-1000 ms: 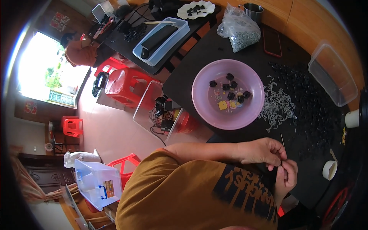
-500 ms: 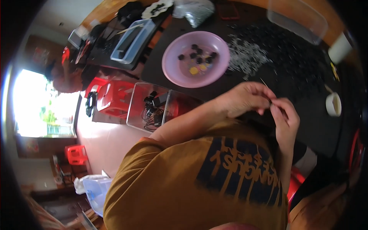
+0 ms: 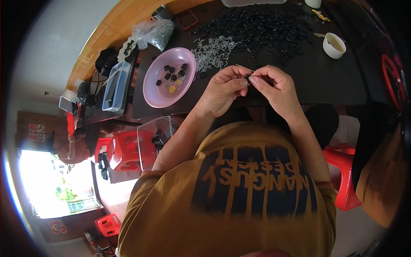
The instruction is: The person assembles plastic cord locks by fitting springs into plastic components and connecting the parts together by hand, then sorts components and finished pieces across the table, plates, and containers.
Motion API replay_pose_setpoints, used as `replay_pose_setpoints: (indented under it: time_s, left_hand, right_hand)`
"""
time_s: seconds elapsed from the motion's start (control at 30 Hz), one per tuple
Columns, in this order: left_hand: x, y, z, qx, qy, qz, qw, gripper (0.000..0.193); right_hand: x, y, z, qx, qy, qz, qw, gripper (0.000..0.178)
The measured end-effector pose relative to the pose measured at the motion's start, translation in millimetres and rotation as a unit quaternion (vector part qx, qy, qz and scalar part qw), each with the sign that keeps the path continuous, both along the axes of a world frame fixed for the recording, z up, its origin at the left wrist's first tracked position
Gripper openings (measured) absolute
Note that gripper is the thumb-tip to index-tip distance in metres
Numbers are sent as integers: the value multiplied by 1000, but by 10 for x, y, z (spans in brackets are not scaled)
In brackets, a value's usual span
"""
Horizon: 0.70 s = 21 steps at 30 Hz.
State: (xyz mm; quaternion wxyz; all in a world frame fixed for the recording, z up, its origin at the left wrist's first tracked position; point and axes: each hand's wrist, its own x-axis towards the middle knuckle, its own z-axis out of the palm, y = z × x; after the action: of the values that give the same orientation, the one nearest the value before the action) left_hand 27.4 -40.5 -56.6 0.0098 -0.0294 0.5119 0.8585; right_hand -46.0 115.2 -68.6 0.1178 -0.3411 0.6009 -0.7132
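**Small black part pinched between both hands above the dark table**

Small black part (image 3: pixel 247 77) sits between the fingertips of both hands, held just over the near edge of the dark table (image 3: pixel 325 81); a thin pale pin (image 3: pixel 243 67) juts up and to the left from the pinch. A second ago the hands worked low and to the right, with the pink bowl well above them; now the left hand (image 3: pixel 222 90) and right hand (image 3: pixel 274 88) meet near the middle of the view, close beside the pink bowl (image 3: pixel 169 77), so the head has turned and the work has come up nearer the eyes; I judge the pin is being fitted into the part, not yet finished. Each hand is closed in a pinch, thumb against forefinger, on that part. Hard to make out: the part's shape, and whether the pin is already seated; fingers cover the join. Beyond lie the heap of black pieces (image 3: pixel 261 28), the pile of pale pins (image 3: pixel 214 51) and a white cup (image 3: pixel 335 45); a clear box is cut off at the top edge.
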Motion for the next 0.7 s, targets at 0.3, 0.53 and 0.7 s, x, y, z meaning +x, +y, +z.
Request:
replay_pose_setpoints:
  time_s: [0.3,0.53,0.7]
  left_hand:
    - [54,122,-64,-114,102,40,987,14]
    - [145,119,48,-181,99,52,977,13]
    - [144,88,94,-197,91,45,975,14]
  right_hand:
    - [72,44,81,50,38,2,998,6]
    - [102,17,115,87,37,-6,996,10]
    - [59,-9,37,48,13,11,999,9]
